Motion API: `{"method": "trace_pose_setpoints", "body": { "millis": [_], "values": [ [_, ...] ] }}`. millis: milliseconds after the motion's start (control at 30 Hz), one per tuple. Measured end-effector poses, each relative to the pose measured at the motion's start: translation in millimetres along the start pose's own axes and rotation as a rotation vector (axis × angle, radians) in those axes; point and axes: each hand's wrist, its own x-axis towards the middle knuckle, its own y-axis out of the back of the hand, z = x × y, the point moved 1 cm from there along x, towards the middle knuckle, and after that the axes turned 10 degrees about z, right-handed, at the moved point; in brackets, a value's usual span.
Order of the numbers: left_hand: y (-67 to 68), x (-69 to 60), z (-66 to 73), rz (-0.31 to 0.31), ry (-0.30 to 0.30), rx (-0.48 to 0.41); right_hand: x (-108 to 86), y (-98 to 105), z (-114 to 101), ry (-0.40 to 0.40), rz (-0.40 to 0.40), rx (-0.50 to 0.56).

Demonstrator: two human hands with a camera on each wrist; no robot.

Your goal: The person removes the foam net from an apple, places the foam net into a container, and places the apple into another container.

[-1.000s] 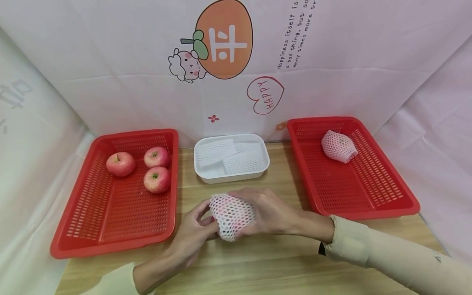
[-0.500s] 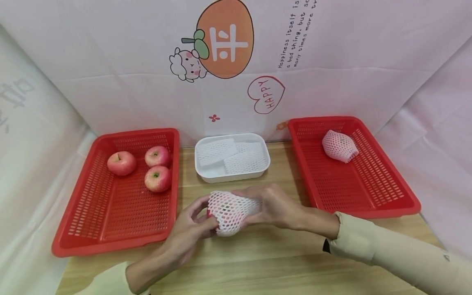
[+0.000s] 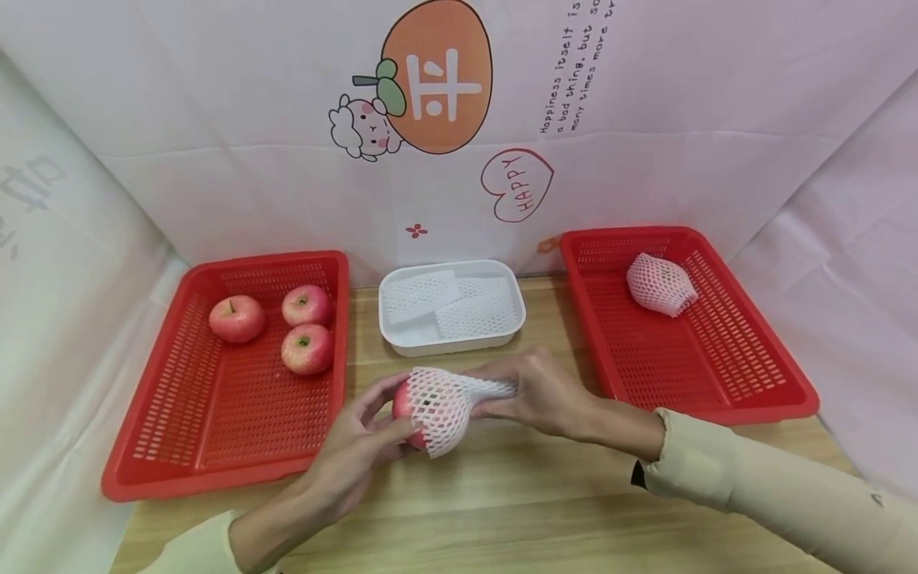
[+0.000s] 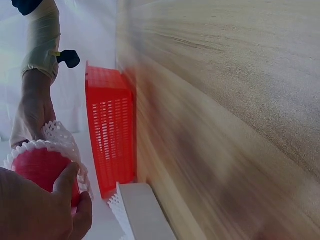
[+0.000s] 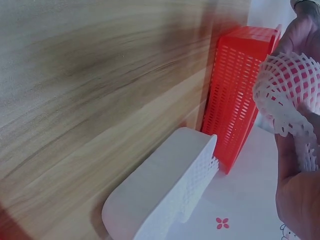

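In the head view my left hand point(image 3: 358, 434) grips a red apple point(image 3: 402, 410) at its bare left side. A white foam net sleeve point(image 3: 439, 406) covers the rest of the apple. My right hand point(image 3: 541, 396) pinches the sleeve's gathered end, drawn out narrow to the right. Bare red skin of the apple point(image 4: 42, 167) shows inside the sleeve's open rim in the left wrist view. From the right wrist, the net point(image 5: 292, 85) looks stretched over the apple, its tail running into my right hand point(image 5: 300, 200).
A red basket point(image 3: 337, 414) with 3 bare apples stands at the left. Behind the hands is a white tray point(image 3: 452, 347) with flat foam nets. Another red basket point(image 3: 688, 414) at the right holds one net-wrapped apple point(image 3: 660, 285). A printed cloth point(image 3: 287, 191) hangs behind.
My right hand has drawn the sleeve's end rightward into a narrow twist. The sleeve has slid right, baring the apple's left side, while my left hand has shifted slightly left.
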Motion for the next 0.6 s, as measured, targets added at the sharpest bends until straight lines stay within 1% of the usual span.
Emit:
{"method": "trace_pose_setpoints", "body": {
  "millis": [100, 300, 600],
  "values": [
    [1.0, -0.7, 2.5, -0.009, -0.006, 0.002, 2.0, 2.5, -1.2, -0.026, -0.006, -0.005],
    [3.9, -1.4, 7.9, -0.012, -0.003, 0.008, 5.6, 9.0, -1.7, -0.061, 0.000, -0.054],
    [9.5, -3.4, 15.2, -0.006, -0.026, 0.017, 11.7, 19.4, 5.5, -0.064, 0.056, -0.086]
  ]
}}
